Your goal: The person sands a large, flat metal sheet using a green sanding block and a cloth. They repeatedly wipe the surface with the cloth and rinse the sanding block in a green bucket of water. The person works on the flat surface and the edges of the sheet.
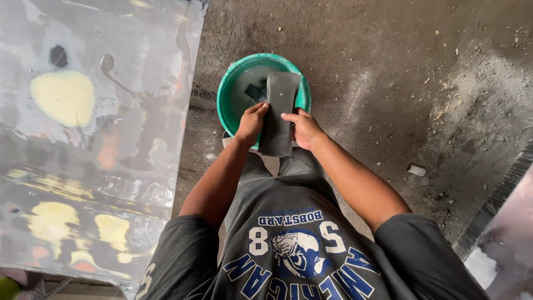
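A: Status?
B: Dark grey sheet (277, 114) out of the water, held flat over the green basin (226, 100). Left hand (251, 122) and right hand (304, 129) each clamped on a long edge.
A: Wet?
B: Looks soaked. Small dark piece (255, 91) lying in the basin. Patched grey panel (94, 139) alongside, untouched.
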